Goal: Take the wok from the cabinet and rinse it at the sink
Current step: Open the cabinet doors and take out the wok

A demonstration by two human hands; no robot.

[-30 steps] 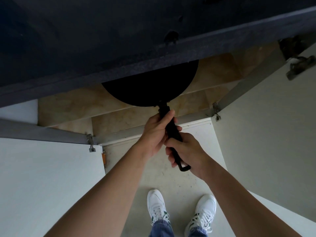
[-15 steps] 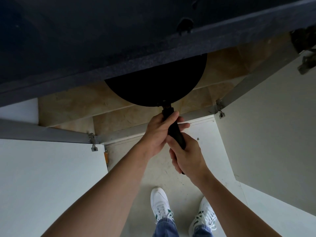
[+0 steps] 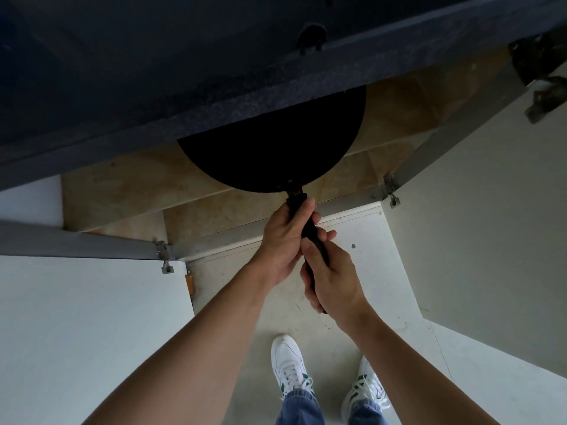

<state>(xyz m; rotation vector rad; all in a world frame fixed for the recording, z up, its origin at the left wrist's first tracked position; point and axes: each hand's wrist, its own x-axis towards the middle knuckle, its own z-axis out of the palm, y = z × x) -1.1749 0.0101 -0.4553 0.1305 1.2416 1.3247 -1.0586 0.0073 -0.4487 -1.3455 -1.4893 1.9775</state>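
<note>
Black wok (image 3: 273,148) just beyond left grip (image 3: 282,240), right grip (image 3: 334,280); both clamped round handle (image 3: 310,233).

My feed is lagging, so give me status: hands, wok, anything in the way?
Left hand and right hand both grip the handle. Wok partly under the dark countertop edge. Left door, right door open beside it.

We look down on a pale, scuffed floor (image 3: 310,320). Near us stand a white left shoe (image 3: 288,360) and a white right shoe (image 3: 366,386), both green-striped, under blue jeans (image 3: 302,407). A dark speckled bench (image 3: 214,87) overhangs the far side.
</note>
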